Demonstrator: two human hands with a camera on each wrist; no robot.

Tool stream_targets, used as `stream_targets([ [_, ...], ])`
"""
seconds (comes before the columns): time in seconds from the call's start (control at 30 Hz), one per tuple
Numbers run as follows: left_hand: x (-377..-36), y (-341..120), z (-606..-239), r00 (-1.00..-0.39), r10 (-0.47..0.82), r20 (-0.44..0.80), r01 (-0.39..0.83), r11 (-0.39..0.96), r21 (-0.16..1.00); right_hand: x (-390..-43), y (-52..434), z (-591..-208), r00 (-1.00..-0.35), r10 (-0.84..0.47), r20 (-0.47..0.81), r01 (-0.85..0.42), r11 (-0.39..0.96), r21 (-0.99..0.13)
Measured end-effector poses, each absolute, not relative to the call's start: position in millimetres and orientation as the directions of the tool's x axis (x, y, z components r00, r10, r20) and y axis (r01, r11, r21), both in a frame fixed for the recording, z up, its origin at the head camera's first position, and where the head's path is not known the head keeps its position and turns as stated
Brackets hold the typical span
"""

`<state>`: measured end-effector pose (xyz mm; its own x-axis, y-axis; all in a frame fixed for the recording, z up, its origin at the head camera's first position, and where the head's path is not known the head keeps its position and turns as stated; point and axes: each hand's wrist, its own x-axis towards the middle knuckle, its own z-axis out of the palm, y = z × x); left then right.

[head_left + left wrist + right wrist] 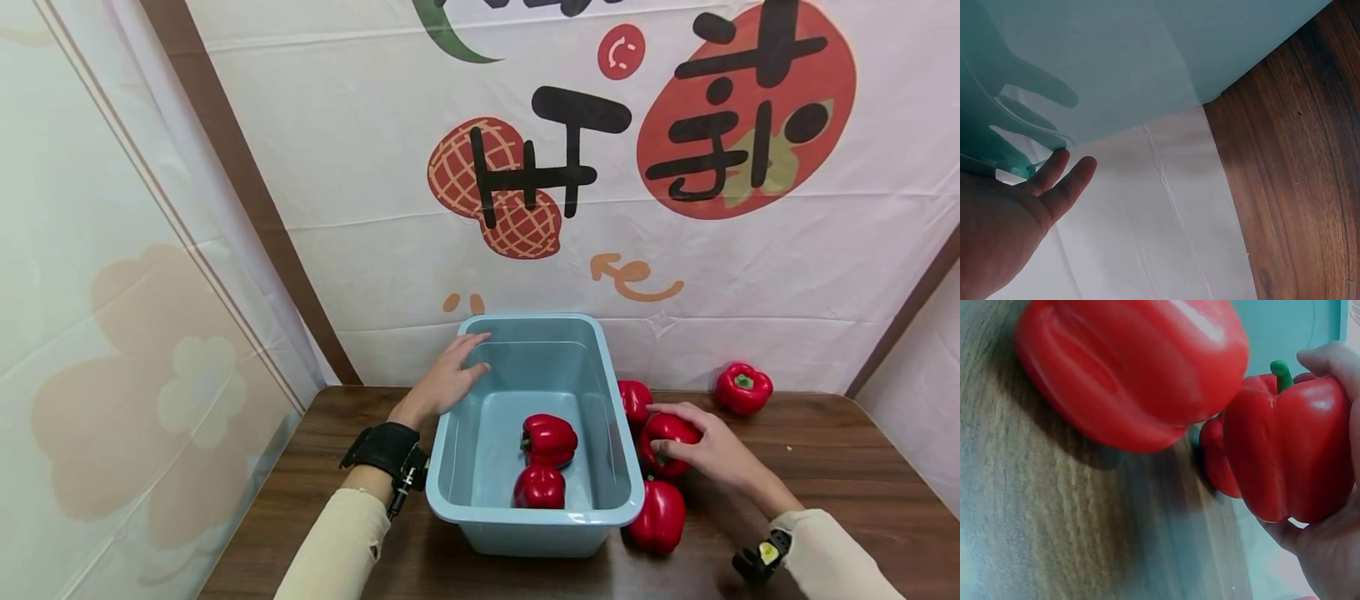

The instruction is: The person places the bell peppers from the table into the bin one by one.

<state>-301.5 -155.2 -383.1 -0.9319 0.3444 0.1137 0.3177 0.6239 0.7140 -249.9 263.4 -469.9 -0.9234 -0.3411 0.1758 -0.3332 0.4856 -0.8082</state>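
A light blue plastic tub (480, 503) stands on the brown wooden table (825, 467). Two red bell peppers (549, 439) (539, 487) lie inside it. My left hand (450, 379) rests with straight fingers on the tub's left rim (1029, 112). Right of the tub, my right hand (705, 450) grips a red pepper (667, 433) (1291, 456) with curled fingers. Another pepper (636, 400) sits just behind it against the tub wall. A further pepper (660, 517) (1129, 369) lies in front, by the tub's near right corner.
One more red pepper (742, 387) lies at the back right near the printed cloth backdrop (570, 183). White curtain panels close off the left side. Bare table stretches to the right of my hand.
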Motion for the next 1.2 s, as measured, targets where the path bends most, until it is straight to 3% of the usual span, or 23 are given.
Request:
stream_targets([
  [1.2, -301.1, -155.8, -383.3, -0.935, 0.338, 0.107, 0.307, 0.619, 0.723, -247.5, 267.9, -439.9, -0.925, -0.307, 0.223, -0.359, 0.521, -0.774],
])
